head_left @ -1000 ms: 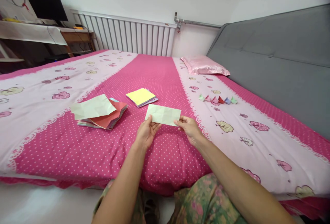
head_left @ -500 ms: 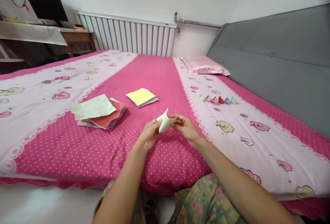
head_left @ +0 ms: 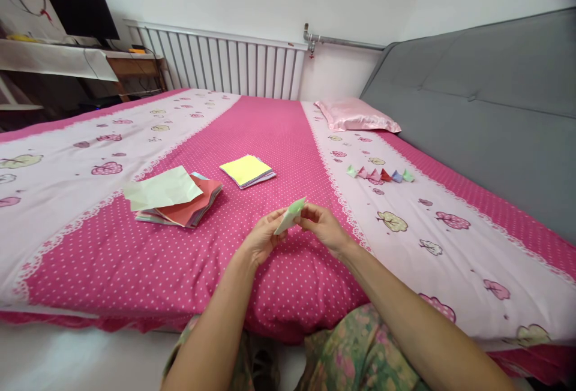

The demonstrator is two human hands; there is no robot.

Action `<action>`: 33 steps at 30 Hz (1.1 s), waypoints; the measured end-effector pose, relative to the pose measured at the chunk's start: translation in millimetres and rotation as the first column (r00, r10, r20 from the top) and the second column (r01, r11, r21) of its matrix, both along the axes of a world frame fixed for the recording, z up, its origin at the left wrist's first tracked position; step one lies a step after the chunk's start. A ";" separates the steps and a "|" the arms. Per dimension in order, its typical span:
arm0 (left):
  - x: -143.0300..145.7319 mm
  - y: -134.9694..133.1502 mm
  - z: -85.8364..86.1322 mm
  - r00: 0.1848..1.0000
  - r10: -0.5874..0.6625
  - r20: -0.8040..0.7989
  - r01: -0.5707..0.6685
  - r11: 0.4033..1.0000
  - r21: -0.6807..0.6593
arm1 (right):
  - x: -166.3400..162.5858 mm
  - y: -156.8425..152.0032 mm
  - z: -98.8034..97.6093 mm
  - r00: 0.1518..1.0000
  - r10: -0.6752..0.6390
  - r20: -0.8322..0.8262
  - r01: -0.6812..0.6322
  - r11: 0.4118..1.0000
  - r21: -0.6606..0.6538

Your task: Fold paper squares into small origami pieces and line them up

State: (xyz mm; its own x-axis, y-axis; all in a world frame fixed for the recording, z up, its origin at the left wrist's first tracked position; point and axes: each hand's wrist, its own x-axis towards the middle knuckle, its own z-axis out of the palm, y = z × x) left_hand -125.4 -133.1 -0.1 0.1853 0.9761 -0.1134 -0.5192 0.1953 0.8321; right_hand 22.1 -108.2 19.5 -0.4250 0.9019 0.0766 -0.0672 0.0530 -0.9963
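Between my two hands, above the near edge of the bed, is a small pale green folded paper [head_left: 288, 217]. My left hand [head_left: 264, 236] grips its left side, with the thumb hidden behind the paper's edge. On its right side, my right hand [head_left: 320, 223] pinches the paper between thumb and fingers. A brighter green face shows along its upper part, and the paper is tilted. To the right on the bedspread, several small folded paper pieces [head_left: 386, 175] in green, pink, red and blue sit in a row.
A stack of square paper [head_left: 248, 170], yellow on top, lies ahead on the pink bedspread [head_left: 270, 133]. Left of it is a looser pile of paper, with a pale sheet [head_left: 164, 188] over a red one [head_left: 191, 202]. A pink pillow [head_left: 357, 116] rests near the grey headboard [head_left: 477, 73].
The paper, opened out with a raised point before, is now flatter and turned, showing its brighter green face. My hands have shifted slightly around it.
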 end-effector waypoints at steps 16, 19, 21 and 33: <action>6.5 6.6 -6.8 0.953 0.284 -0.101 -0.283 0.959 0.031 | 1.4 2.7 -9.0 0.986 -0.058 0.153 0.084 0.982 -0.168; 6.6 6.7 -6.3 0.952 0.291 -0.091 -0.289 0.957 0.035 | 1.0 3.2 -11.6 0.986 -0.063 0.155 0.085 0.986 -0.140; 6.8 6.6 -5.3 0.954 0.287 -0.083 -0.285 0.958 0.034 | 2.0 5.2 -15.4 0.984 -0.084 0.160 0.103 0.988 -0.117; 7.6 7.3 -5.1 0.947 0.320 -0.031 -0.321 0.947 -0.006 | -2.2 7.7 -18.1 0.983 -0.127 0.131 0.145 0.980 -0.134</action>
